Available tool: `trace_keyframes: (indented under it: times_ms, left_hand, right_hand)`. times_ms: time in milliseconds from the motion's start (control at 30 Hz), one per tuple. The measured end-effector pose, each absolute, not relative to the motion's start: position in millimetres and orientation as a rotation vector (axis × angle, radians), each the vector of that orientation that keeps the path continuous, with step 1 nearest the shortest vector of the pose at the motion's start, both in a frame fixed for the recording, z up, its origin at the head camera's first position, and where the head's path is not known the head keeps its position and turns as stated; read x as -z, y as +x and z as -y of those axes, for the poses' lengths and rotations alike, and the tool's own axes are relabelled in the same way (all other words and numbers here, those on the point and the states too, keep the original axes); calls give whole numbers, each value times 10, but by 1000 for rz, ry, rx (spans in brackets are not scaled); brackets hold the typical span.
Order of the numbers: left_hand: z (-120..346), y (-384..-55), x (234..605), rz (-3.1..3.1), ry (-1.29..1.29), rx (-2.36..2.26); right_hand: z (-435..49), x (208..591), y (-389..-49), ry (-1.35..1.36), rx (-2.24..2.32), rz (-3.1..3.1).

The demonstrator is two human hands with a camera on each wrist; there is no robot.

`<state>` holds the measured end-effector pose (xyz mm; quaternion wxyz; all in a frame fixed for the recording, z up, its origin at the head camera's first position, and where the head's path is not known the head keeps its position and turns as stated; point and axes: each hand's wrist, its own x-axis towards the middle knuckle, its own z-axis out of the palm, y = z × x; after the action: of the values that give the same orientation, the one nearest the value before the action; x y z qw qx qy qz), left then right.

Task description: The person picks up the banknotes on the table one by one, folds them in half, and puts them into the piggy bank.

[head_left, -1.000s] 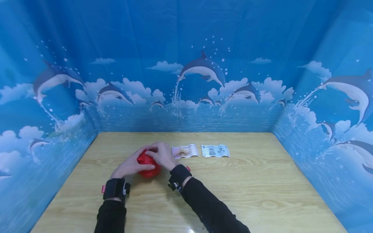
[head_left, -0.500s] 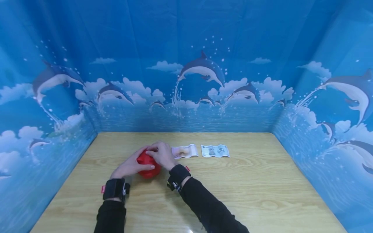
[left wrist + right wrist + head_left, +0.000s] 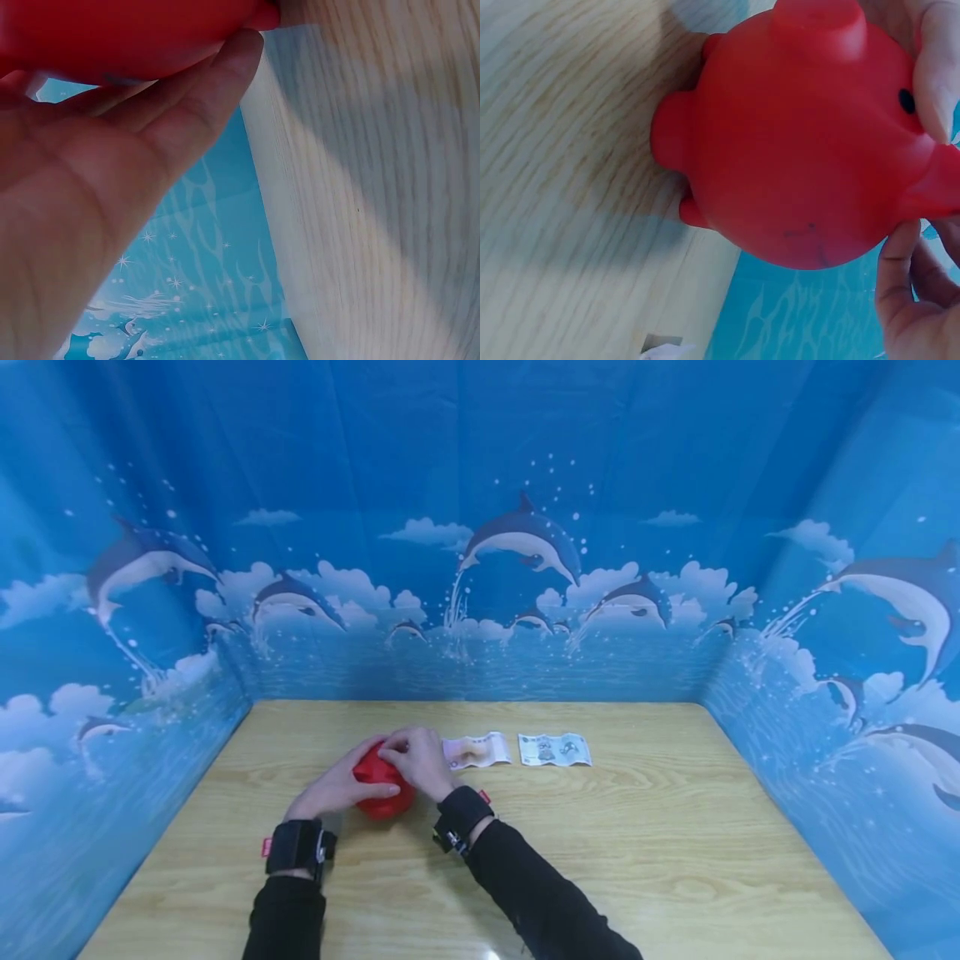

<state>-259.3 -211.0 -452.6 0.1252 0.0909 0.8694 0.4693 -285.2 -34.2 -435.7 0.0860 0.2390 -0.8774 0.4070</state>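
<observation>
A round red piggy bank [image 3: 386, 803] stands on the wooden table, left of the middle. My left hand [image 3: 336, 787] grips it from the left, its thumb laid across the near side. In the right wrist view the piggy bank [image 3: 795, 157] shows a black eye beside the left thumb [image 3: 936, 82], plus stubby feet on the wood. My right hand [image 3: 422, 763] has its fingers bent, with the tips right at the top of the bank. I cannot tell what these fingertips pinch. The left wrist view has the left fingers [image 3: 187, 112] supporting the red underside curve.
Right of the hands lie a pinkish banknote [image 3: 477, 750] and a bluish-green banknote [image 3: 555, 749], both rippled and side by side. A blue dolphin curtain [image 3: 480, 660] encloses the back and sides of the table [image 3: 637, 843].
</observation>
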Motion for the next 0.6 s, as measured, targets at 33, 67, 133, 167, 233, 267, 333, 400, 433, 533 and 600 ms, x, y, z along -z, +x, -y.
trace_keyframes:
  times_ms: [33, 67, 133, 167, 233, 267, 333, 400, 433, 533, 600]
  left_hand:
    - [2109, -2593, 4533, -2528, 263, -1374]
    - [2107, -2593, 4541, -2522, 263, -1381]
    - [2103, -2594, 4549, -2515, 254, -1397]
    - [2103, -2595, 4551, -2515, 256, -1399]
    - [2104, -2595, 4554, -2514, 261, -1399]
    - [2104, -2594, 4554, -2515, 261, -1396]
    - [2103, -2593, 4553, -2521, 255, -1390]
    - [2105, -2593, 4551, -2525, 252, -1380]
    - [2105, -2593, 4549, -2529, 248, -1376]
    - [2104, -2592, 4544, -2531, 239, -1374]
    - [2100, -2589, 4542, -2536, 233, -1369]
  right_hand:
    - [334, 4355, -2846, 727, -1211, 2612]
    - [326, 4352, -2842, 741, -1207, 2611]
    - [313, 4347, -2837, 768, -1197, 2613]
    - [308, 4343, -2836, 779, -1195, 2616]
    - [297, 4342, -2838, 801, -1188, 2623]
    - [291, 4339, -2838, 813, -1182, 2629]
    - [277, 4345, -2840, 835, -1184, 2626]
    - [261, 4356, -2841, 846, -1207, 2613]
    - [254, 4363, -2843, 847, -1224, 2598]
    - [224, 4398, -2846, 804, -1306, 2565]
    - [198, 4421, -2846, 762, -1356, 2546]
